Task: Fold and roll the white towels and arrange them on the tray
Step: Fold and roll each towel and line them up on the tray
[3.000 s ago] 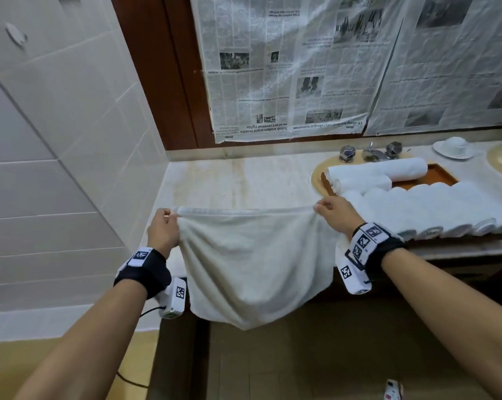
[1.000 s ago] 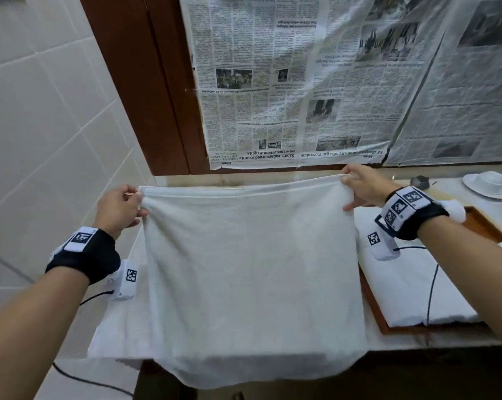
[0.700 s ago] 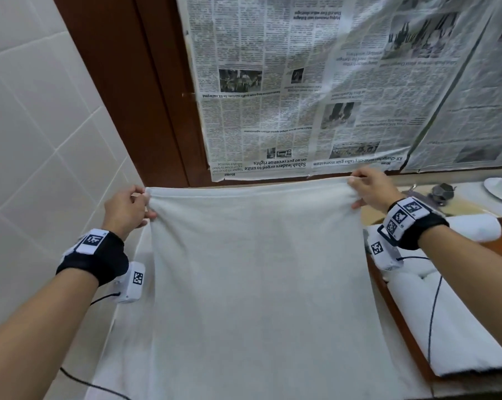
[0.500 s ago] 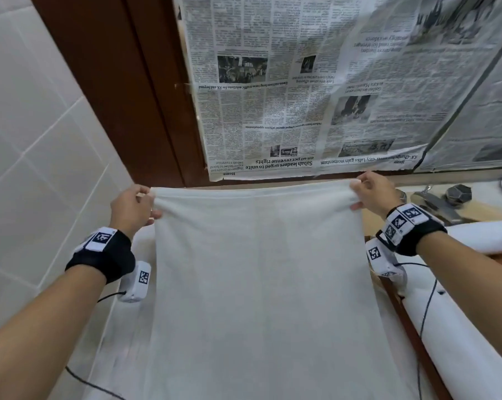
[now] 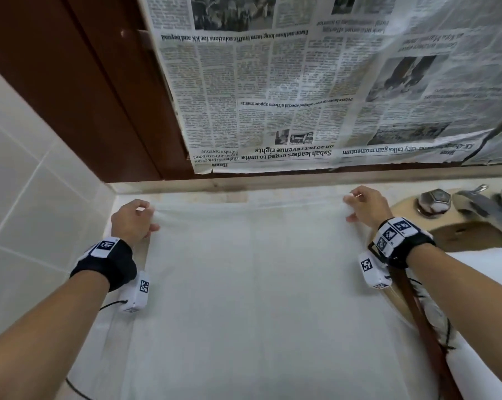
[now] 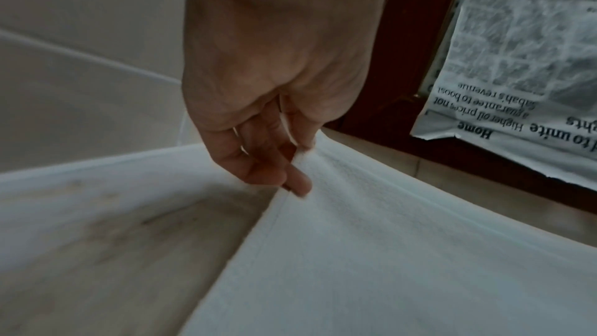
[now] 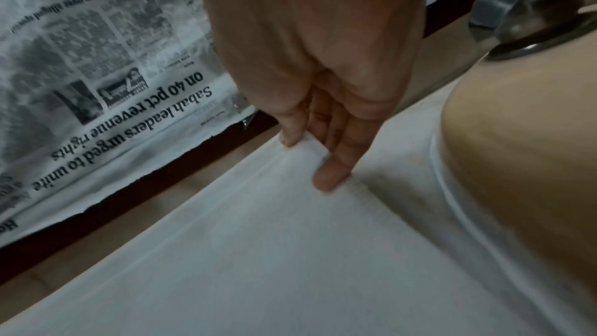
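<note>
A white towel [image 5: 252, 284] lies spread over the counter, its far edge close to the back wall. My left hand [image 5: 134, 217] pinches the towel's far left corner [image 6: 300, 162] between thumb and fingers. At the far right corner [image 7: 307, 147], my right hand [image 5: 362, 206] pinches the cloth the same way. The wooden tray [image 5: 417, 316] runs along the towel's right side, and a rolled white towel [image 5: 486, 261] lies on it. The towel's near part runs out of view at the bottom.
A chrome faucet [image 5: 486, 209] with two knobs stands at the back right over a beige basin [image 5: 474, 235]. Newspaper [image 5: 316, 90] covers the wall behind. White tiles [image 5: 27, 197] close off the left side. A cable [image 5: 79, 391] trails from my left wrist.
Both hands have carried the towel's top edge forward and down to the counter near the back wall. The towel went from hanging to lying spread flat.
</note>
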Demonstrator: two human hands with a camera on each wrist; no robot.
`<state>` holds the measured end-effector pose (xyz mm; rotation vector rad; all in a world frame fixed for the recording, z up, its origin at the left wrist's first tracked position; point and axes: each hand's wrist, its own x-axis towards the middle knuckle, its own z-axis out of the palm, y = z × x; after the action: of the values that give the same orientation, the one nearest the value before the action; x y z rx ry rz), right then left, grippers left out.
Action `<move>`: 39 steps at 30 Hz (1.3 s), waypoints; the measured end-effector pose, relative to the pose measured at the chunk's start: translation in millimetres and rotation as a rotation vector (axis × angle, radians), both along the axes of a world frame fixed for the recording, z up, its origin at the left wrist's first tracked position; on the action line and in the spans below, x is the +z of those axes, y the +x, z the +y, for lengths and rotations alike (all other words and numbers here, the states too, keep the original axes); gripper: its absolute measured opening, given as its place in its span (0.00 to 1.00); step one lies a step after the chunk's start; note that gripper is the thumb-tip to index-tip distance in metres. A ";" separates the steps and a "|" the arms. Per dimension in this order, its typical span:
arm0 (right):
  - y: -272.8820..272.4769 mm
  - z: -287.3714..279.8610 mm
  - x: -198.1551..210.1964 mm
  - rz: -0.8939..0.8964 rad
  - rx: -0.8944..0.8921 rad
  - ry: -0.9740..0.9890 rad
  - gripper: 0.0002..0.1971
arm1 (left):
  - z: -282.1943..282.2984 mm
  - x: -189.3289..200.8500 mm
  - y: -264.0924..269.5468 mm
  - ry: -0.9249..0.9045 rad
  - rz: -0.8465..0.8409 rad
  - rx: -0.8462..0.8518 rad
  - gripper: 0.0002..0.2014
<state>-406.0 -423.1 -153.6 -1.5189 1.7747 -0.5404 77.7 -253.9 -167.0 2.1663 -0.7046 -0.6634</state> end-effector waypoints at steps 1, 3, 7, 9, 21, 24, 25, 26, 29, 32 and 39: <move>1.2 -3.3 -4.8 0.016 -0.010 -0.001 0.08 | -5.4 -3.9 0.8 0.011 -0.015 -0.004 0.04; 2.4 -7.3 -11.1 0.074 -0.024 0.005 0.08 | -14.8 -8.6 0.1 0.039 -0.041 -0.009 0.04; 7.7 -12.1 -16.6 0.132 -0.038 0.004 0.09 | -25.5 -16.6 4.8 0.097 -0.080 -0.022 0.05; 10.0 -13.4 -19.1 0.171 -0.034 0.018 0.09 | -26.7 -21.9 7.2 0.146 -0.148 -0.083 0.06; 24.9 41.4 -24.9 0.479 0.379 -0.147 0.30 | 16.8 -15.7 -55.9 0.159 -0.423 -0.414 0.24; 32.3 53.9 -27.3 0.494 0.453 -0.115 0.32 | 22.7 -19.0 -82.2 0.180 -0.434 -0.548 0.26; 34.2 56.9 -27.3 0.492 0.454 -0.106 0.33 | 23.4 -21.9 -92.4 0.190 -0.442 -0.597 0.27; 35.2 59.4 -27.8 0.495 0.453 -0.098 0.33 | 23.0 -24.5 -102.8 0.201 -0.458 -0.640 0.27; 31.8 66.4 -30.3 0.516 0.461 -0.072 0.35 | 17.0 -30.5 -126.8 0.242 -0.498 -0.711 0.28; 23.6 70.1 -34.0 0.546 0.478 -0.057 0.36 | 12.7 -36.5 -136.6 0.298 -0.517 -0.695 0.29; 14.0 73.8 -39.1 0.583 0.444 -0.002 0.39 | 16.2 -47.2 -140.0 0.335 -0.481 -0.628 0.30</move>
<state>-392.0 -349.3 -192.7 -2.1416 1.7420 0.1419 -62.4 -237.8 -214.2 2.4427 -1.6737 -0.5967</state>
